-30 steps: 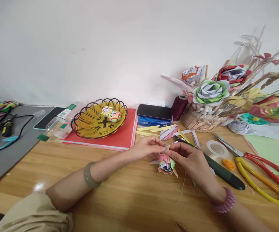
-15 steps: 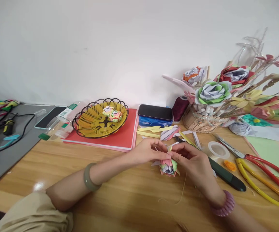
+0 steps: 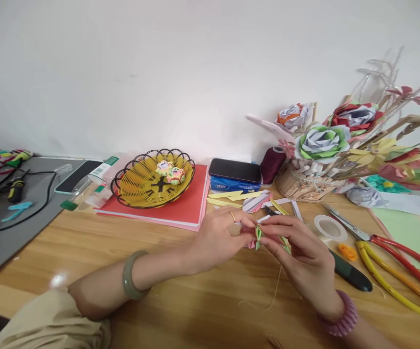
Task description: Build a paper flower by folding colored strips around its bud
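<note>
Between my two hands is a small folded paper flower in green and pink, mostly covered by my fingers. My left hand pinches it from the left, thumb and fingertips closed. On the other side my right hand grips it too, its fingers curved over the top and the thumb below. A thin pale thread hangs near my right hand down to the wooden table. Behind the hands lie yellow paper strips and other folded paper scraps.
A yellow woven basket with two paper flowers stands on red paper. A phone rests on a blue packet. To the right are a tape roll, red and yellow scissors, a dark green handle and a flower pot.
The flower has been turned and lifted slightly. Its layered pink, green and white petals showed before; now mostly a green fold is visible between my fingers.
</note>
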`<action>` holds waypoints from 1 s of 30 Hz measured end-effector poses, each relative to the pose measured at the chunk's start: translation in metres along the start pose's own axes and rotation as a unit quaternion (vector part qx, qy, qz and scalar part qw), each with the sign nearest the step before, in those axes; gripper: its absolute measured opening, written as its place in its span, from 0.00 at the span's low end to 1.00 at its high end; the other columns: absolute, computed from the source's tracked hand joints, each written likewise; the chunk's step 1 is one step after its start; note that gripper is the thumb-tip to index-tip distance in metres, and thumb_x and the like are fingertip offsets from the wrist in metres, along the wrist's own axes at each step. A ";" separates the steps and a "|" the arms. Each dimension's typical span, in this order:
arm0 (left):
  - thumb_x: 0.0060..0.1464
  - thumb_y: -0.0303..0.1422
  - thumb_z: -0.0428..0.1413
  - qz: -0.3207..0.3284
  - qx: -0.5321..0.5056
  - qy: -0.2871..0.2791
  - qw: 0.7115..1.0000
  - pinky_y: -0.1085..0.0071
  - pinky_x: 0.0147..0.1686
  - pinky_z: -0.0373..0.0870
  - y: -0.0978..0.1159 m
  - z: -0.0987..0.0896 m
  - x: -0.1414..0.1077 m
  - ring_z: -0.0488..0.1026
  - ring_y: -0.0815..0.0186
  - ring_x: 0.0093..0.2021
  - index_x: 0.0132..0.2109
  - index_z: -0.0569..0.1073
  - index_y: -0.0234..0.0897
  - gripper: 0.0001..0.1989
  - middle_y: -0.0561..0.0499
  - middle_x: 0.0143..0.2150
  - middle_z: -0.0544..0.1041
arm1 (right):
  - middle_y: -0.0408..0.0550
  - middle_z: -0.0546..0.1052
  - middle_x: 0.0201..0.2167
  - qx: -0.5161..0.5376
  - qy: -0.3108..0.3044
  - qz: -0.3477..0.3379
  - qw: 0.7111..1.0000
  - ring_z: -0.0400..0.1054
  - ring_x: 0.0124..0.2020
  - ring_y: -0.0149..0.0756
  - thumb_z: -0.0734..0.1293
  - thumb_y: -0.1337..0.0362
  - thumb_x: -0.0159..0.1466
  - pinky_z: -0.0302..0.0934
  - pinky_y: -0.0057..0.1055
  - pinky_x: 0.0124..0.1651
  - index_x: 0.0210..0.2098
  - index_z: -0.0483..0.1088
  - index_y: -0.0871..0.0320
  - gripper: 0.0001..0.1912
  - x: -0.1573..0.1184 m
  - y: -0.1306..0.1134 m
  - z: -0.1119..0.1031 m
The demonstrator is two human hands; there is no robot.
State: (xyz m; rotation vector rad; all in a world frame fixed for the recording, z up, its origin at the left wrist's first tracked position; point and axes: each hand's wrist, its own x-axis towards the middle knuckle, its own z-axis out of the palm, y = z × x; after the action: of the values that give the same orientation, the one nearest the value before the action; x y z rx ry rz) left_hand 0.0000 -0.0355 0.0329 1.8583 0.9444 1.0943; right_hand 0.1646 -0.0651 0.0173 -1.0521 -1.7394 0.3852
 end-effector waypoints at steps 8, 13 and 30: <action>0.45 0.29 0.58 0.047 -0.015 0.011 0.999 0.66 0.43 0.69 -0.003 0.000 -0.001 0.73 0.64 0.39 0.28 0.71 0.37 0.02 0.47 0.36 0.78 | 0.47 0.75 0.33 -0.076 -0.002 -0.090 0.993 0.70 0.35 0.38 0.67 0.72 0.56 0.66 0.34 0.37 0.37 0.71 0.52 0.11 -0.001 -0.005 -0.004; 0.44 0.28 0.59 0.050 -0.020 0.018 0.998 0.67 0.43 0.68 -0.006 0.001 -0.002 0.73 0.64 0.40 0.28 0.71 0.37 0.03 0.47 0.34 0.77 | 0.47 0.75 0.32 -0.088 -0.004 -0.087 0.992 0.70 0.34 0.37 0.66 0.72 0.57 0.66 0.33 0.36 0.34 0.70 0.53 0.08 -0.001 -0.002 -0.004; 0.41 0.38 0.60 -0.202 -0.294 -0.175 0.918 0.75 0.31 0.60 -0.006 -0.011 0.013 0.65 0.72 0.28 0.28 0.69 0.33 0.13 0.53 0.26 0.70 | 0.41 0.68 0.23 0.220 -0.102 0.212 0.947 0.63 0.21 0.29 0.64 0.56 0.59 0.61 0.25 0.23 0.29 0.64 0.55 0.09 0.003 0.000 -0.003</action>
State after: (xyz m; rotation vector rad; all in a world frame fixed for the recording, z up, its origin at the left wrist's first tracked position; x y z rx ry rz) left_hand -0.0066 -0.0191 0.0355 1.2311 0.6501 0.6579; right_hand 0.1673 -0.0632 0.0206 -1.0719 -1.4905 1.1350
